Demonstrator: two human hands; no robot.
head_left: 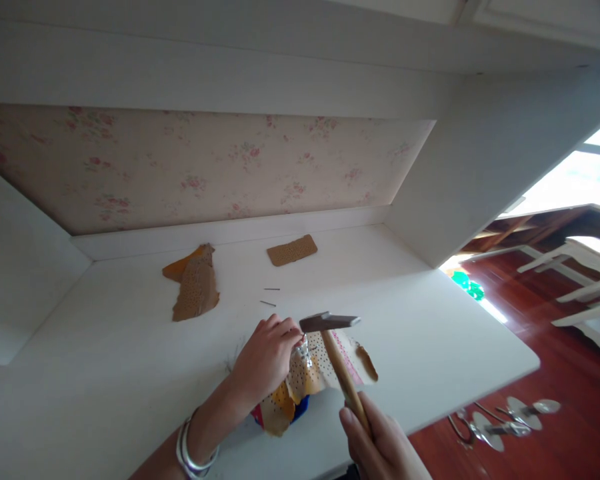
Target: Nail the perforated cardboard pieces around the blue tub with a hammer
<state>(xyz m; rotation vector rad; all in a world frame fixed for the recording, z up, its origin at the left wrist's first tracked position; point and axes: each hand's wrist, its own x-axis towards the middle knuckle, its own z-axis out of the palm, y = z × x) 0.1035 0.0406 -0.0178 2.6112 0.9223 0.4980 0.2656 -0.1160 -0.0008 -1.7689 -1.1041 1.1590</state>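
Observation:
My right hand (380,443) grips the wooden handle of a hammer (337,353), whose metal head hangs just above a perforated cardboard piece (320,370) lying on the white desk (130,360). My left hand (267,357), with bangles on its wrist, is pinched shut at the edge of that piece, right under the hammer head; what its fingertips hold is too small to make out. The cardboard is riddled with small holes and lies over something blue and red.
Two thin nails (270,297) lie on the desk behind my hands. More punched cardboard scraps (195,287) and a small rectangular piece (292,250) sit near the floral back wall. Right of the desk edge: red wooden floor, white chair legs (580,280), metal tools (500,420).

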